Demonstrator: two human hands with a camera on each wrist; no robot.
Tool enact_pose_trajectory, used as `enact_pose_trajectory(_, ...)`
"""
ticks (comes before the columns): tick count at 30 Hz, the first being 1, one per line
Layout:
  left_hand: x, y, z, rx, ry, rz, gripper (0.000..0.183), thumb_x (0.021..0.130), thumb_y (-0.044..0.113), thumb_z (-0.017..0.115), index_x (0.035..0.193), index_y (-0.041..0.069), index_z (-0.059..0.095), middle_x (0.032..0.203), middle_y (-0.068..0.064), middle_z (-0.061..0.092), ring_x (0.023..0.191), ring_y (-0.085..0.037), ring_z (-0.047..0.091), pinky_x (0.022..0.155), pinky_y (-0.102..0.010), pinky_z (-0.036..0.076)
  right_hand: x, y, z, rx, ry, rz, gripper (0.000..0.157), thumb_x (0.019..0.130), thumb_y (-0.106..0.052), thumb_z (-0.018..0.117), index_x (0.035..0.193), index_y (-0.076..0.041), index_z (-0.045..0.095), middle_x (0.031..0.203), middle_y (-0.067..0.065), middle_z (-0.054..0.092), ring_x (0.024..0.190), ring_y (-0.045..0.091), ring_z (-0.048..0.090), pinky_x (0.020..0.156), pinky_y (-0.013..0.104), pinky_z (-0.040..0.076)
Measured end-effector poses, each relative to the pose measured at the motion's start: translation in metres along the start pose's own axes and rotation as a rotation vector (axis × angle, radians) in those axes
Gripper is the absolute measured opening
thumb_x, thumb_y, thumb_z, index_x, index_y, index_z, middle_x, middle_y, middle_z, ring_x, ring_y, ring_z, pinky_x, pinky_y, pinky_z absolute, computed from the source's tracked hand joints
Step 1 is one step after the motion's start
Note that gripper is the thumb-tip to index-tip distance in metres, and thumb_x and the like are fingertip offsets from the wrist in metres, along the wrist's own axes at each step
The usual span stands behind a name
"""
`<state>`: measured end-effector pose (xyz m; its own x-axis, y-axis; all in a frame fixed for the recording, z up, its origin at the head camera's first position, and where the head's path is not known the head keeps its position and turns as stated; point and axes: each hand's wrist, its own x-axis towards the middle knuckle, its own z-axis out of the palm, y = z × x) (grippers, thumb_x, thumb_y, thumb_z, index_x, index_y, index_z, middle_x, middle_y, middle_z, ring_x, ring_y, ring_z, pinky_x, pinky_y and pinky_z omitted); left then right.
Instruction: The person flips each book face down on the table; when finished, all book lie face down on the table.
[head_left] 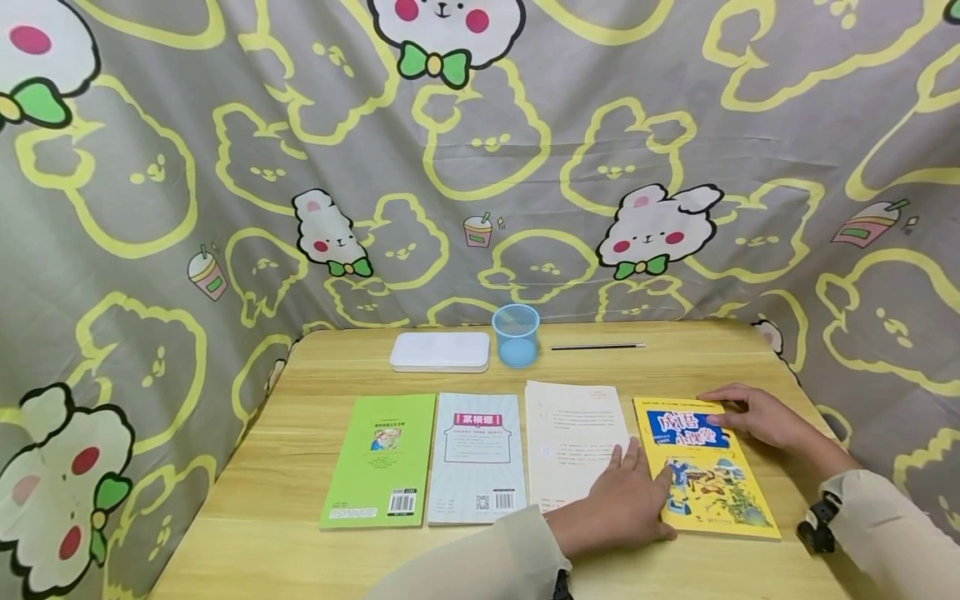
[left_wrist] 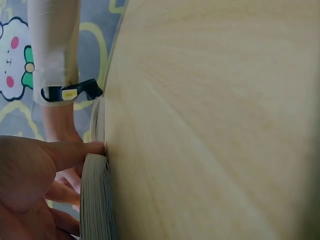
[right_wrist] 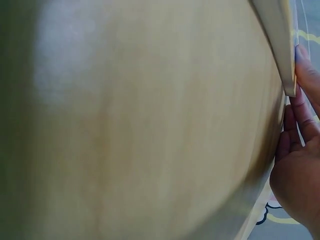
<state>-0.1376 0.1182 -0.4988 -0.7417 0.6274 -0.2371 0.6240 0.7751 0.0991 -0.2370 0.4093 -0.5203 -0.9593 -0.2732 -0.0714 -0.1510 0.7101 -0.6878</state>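
Note:
In the head view, a row of books lies flat on the table. My left hand [head_left: 618, 504] rests over the lower right part of the white book [head_left: 573, 433], fingers straight, its index finger reaching the left edge of the yellow book [head_left: 712, 467]. The left wrist view shows the thumb at the corner of a book's page block [left_wrist: 97, 200]. My right hand [head_left: 761, 417] touches the yellow book's upper right corner. In the right wrist view, its thumb [right_wrist: 306, 70] lies against the cover and its other fingers are beside the book's corner.
Left of the white book lie a light blue book [head_left: 474, 483] and a green book [head_left: 382, 492]. Along the back of the table [head_left: 247, 533] are a white case [head_left: 440, 352], a blue cup [head_left: 516, 337] and a thin dark pencil [head_left: 597, 347]. A patterned curtain [head_left: 487, 167] surrounds the table.

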Motion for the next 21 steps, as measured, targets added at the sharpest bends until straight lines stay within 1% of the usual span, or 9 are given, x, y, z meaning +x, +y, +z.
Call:
enact_pose_trajectory(6,0.0001,-0.0002,0.0013,-0.028,0.025,0.006,0.081,0.089,0.067,0.067,0.158,0.033,0.041,0.168,-0.009,0.028,0.158,-0.023,0.014,0.129,-0.036,0.015,-0.0004,-0.0023,-0.0002,0.004,-0.006,0.014,0.055,0.096,-0.032,0.075,0.137,0.002,0.063,0.139,0.034,0.054,0.133,0.057,0.04,0.104,0.076,0.032)
enact_pose_trajectory(12,-0.0012,-0.0016,0.0016,-0.069,0.045,0.014,0.08,0.089,0.066,0.069,0.157,0.032,0.043,0.168,-0.01,0.029,0.158,-0.023,0.014,0.129,-0.035,0.016,0.0003,0.0,0.0,-0.003,-0.007,0.02,0.054,0.096,-0.033,0.075,0.137,0.001,0.064,0.139,0.034,0.054,0.133,0.057,0.04,0.104,0.076,0.032)
enact_pose_trajectory(21,-0.0052,-0.0048,-0.0043,-0.143,0.093,0.038,0.081,0.09,0.064,0.068,0.158,0.029,0.041,0.168,-0.011,0.028,0.158,-0.023,0.017,0.127,-0.033,0.02,0.0011,0.0026,0.0,0.01,-0.01,0.017,0.054,0.096,-0.032,0.074,0.138,0.0,0.063,0.139,0.033,0.053,0.132,0.056,0.041,0.103,0.074,0.034)
